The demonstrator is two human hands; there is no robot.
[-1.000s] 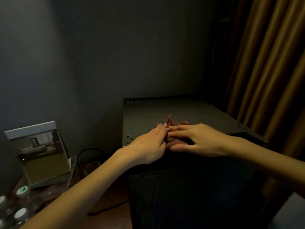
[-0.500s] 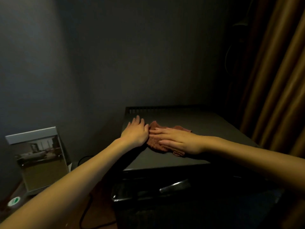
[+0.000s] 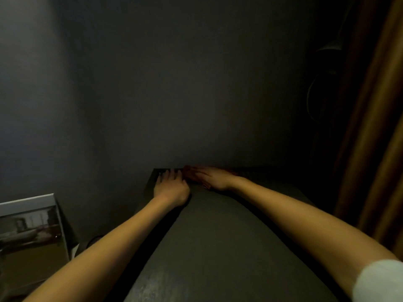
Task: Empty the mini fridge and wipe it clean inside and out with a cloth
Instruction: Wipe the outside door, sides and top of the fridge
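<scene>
Cloth: reddish, soft, limp, surely light; bunched at the back edge of the fridge top, pinned under a flat right hand (fingers straight, pressing, not gripping). Likely glides on the smooth matte top; best driven by palm pressure. Left hand flat alongside, bracing. Pleated curtain at right.

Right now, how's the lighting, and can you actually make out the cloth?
Head view: very dim light; the cloth shows only as a dark reddish patch under the right hand at the back edge of the mini fridge. Head view: the wide lens stretches the right forearm, and a faint sheen marks the fridge top nearest the camera.
</scene>
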